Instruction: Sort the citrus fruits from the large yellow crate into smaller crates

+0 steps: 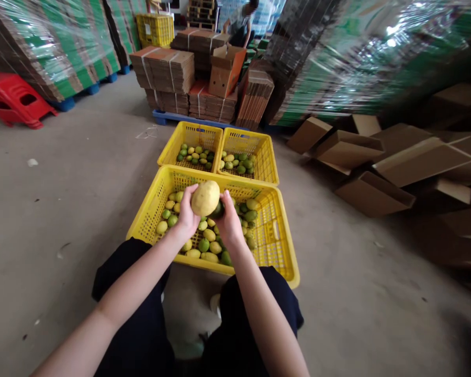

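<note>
My left hand (188, 213) is closed around a large pale yellow lemon (205, 198), raised above the big yellow crate (284, 246). Close beside it, my right hand (230, 220) grips a dark green lemon (217, 210), partly hidden behind the yellow one and my fingers. Below both hands, yellow and green lemons (209, 235) lie loose over the crate's floor. Two smaller yellow crates, a left one (168, 148) and a right one (269, 157), stand against its far side. Each has several yellow and green lemons in it.
Behind the crates, bundled flat cardboard (168, 70) and an open box (225, 70) sit on a blue pallet (168, 116). Empty cartons (372, 193) are heaped at the right. A red stool (18, 99) stands far left. A person (241, 23) bends at the back between wrapped stacks (66, 47).
</note>
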The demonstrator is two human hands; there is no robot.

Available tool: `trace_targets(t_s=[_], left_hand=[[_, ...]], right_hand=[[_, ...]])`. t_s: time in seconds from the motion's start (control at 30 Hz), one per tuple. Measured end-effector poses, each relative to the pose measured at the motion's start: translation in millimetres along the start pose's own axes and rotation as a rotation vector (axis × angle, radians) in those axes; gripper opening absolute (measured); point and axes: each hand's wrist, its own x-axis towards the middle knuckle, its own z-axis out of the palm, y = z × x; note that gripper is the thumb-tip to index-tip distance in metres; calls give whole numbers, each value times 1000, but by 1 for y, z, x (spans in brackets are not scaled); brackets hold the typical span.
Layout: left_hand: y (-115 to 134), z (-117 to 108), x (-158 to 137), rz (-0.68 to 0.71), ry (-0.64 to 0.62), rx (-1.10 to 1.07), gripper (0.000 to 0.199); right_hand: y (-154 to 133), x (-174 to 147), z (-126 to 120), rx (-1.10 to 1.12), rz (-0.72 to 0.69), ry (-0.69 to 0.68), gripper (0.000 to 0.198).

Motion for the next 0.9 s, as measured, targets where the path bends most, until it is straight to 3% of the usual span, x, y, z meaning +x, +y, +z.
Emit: trace_targets(t_s=[0.1, 0.2, 0.37, 0.47, 0.53, 0.63, 0.77, 0.9], left_hand=[[-10, 6, -10, 51, 41, 151, 31], [-15, 7, -13, 140, 5, 312, 31], [-5, 1, -3, 46, -165, 344, 43], [7, -7, 1, -27, -252, 614, 35], [15, -11, 0, -29, -382, 813, 48], [20, -13, -3, 161, -507, 994, 67], [16, -12, -1, 415, -414, 1011, 63], [16, -11, 1, 513, -328, 871, 62]], right_hand=[[2, -3, 7, 110, 44, -83, 46], [-1, -6, 8, 119, 45, -151, 40], [-14, -10, 3, 223, 80, -65, 42], [-26, -11, -4, 387, 166, -33, 41], [-34, -12, -9, 430, 186, -66, 42], [-43, -15, -14, 391, 136, -96, 42], [-45, -15, -17, 248, 70, -102, 43], [-45, -12, -23, 119, 11, -15, 49]])
